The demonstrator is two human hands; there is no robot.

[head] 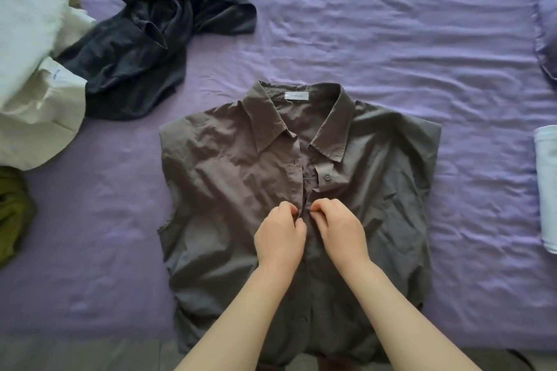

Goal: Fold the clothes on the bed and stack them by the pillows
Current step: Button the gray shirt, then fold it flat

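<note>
A grey-brown collared shirt point(229, 178) lies flat and face up on the purple bed sheet point(391, 39), collar away from me, sleeves tucked under. My left hand point(281, 233) pinches the left edge of the button placket at mid-chest. My right hand point(339, 227) pinches the right edge beside it, fingers curled. The upper buttons are undone. A folded white garment point(547, 187) lies at the right edge. A purple pillow point(547, 9) shows at the top right corner.
A crumpled dark grey garment point(156, 36) lies at the upper left. Next to it sits a cream garment point(33, 93), and an olive-green one point(12, 214) at the left edge. The bed's near edge and grey floor point(90, 352) run along the bottom.
</note>
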